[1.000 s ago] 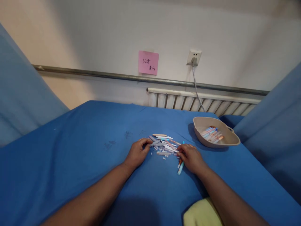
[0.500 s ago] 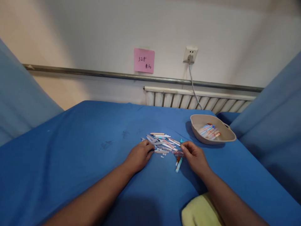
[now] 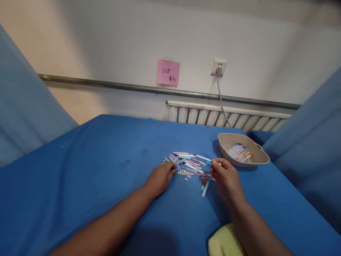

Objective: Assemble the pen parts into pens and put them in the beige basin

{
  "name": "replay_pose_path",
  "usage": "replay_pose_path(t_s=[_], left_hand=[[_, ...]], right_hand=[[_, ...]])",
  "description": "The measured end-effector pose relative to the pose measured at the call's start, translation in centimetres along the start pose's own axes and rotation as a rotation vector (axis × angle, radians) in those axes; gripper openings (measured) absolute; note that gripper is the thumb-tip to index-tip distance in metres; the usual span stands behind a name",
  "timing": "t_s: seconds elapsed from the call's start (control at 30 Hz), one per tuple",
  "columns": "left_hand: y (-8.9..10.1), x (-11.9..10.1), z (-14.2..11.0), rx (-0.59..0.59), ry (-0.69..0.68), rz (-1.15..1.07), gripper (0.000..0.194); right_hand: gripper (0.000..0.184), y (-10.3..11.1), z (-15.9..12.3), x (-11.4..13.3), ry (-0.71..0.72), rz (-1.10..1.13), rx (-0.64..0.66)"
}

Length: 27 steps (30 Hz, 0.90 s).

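Note:
A loose pile of pen parts [image 3: 190, 165] lies on the blue sheet [image 3: 106, 149], with slim white refills, clear and grey barrels and small white bits among them. My right hand [image 3: 226, 176] pinches a thin white pen refill [image 3: 204, 158] just above the pile's right side, its free end pointing left. At the pile's left edge rests my left hand [image 3: 161, 177], fingers closed together beside the grey barrels; whatever is between them is hidden. Teal and brown pen pieces [image 3: 205, 188] lie in front of the pile, near my right wrist.
A beige basket [image 3: 262, 156] holding several pens stands to the right, beyond my right hand. Yellow cloth [image 3: 225, 241] lies at the bottom edge, by my right forearm. Behind the bed are a radiator [image 3: 202, 113] and a metal rail [image 3: 119, 86]. Blue curtains [image 3: 306, 117] hang at both sides.
My right hand has lifted a white refill from the pile, drawing it up and to the right. My left hand stays at the pile's left edge. The whole view has shifted slightly.

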<state>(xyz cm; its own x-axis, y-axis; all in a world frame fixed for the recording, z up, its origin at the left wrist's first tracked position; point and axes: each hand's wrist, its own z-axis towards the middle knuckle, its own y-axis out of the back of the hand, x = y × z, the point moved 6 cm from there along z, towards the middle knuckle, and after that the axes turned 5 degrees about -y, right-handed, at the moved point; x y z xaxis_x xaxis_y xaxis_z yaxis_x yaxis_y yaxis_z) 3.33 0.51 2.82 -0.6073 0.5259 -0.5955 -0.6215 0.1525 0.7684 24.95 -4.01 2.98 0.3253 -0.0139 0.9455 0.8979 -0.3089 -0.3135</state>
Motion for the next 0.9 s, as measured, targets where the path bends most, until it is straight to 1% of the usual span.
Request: replay_pose_path(t_s=[0.07,0.17,0.2,0.27,0.4,0.5,0.67,0.9], left_hand=[[-0.2,0.6,0.0,-0.054,0.075,-0.246,0.011],[-0.9,1.5,-0.1,-0.124,0.203,-0.651,0.018],[-1.2,1.7,-0.1,-0.136,0.237,-0.749,0.020],[-1.6,1.6,-0.2,-0.139,0.276,-0.863,0.023],[-2.0,1.1,-0.4,-0.090,0.300,-0.925,0.023],[-2.2,1.0,-0.5,-0.060,0.296,-0.926,0.024],[-2.4,0.8,-0.6,-0.037,0.280,-0.936,0.021],[-2.7,0.5,-0.8,-0.009,0.292,-0.928,0.024]], right_hand=[[0.028,-0.4,-0.1,-0.8,-0.036,0.021,0.049],[0.027,-0.5,-0.2,-1.9,-0.071,0.001,0.121],[0.027,-0.4,-0.2,-2.1,-0.066,-0.017,0.129],[0.026,-0.2,-0.2,-2.1,-0.035,-0.065,0.127],[0.026,-0.4,-0.5,-1.6,0.043,-0.189,0.126],[0.027,-0.4,-0.7,-1.4,0.065,-0.250,0.109],[0.028,-0.4,-1.0,-1.3,0.066,-0.269,0.092],[0.028,-0.4,-0.9,-1.2,0.076,-0.284,0.097]])
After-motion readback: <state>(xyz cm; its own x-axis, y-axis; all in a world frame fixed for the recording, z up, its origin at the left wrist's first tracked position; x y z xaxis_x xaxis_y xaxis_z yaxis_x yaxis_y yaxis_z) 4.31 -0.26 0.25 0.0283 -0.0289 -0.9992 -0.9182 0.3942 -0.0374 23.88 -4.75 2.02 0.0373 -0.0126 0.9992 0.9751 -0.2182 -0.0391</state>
